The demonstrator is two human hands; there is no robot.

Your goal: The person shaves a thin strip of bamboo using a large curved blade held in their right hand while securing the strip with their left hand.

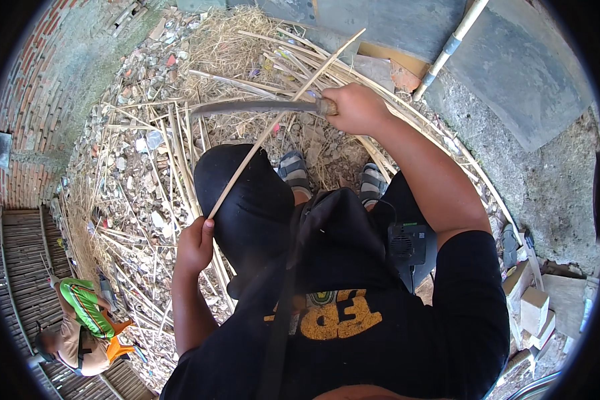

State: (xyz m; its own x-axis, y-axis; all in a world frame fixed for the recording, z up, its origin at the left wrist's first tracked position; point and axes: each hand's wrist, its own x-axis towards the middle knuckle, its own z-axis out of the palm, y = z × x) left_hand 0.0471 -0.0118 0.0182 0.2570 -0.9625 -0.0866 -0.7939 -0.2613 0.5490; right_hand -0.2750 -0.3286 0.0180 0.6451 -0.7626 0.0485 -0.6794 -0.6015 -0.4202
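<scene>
A machete [257, 106] with a dark, slightly curved blade and a wooden handle is gripped in my right hand [355, 110], its blade pointing left. Between my left thumb and fingers I pinch the near end of a long, thin bamboo strip [247, 160]; my left hand [195, 245] is beside my left knee. From there the strip slants up and away to the right, crossing the blade near the middle. Whether the edge touches the strip I cannot tell. My sandalled feet [295, 175] rest on the ground between my bent knees.
Many split bamboo strips [293, 63] lie ahead and to the left over rubble and dry straw [230, 40]. A bamboo pole [450, 50] leans against the grey wall [527, 87] at right. At lower left another person [83, 327] sits by a slatted bamboo screen [17, 260].
</scene>
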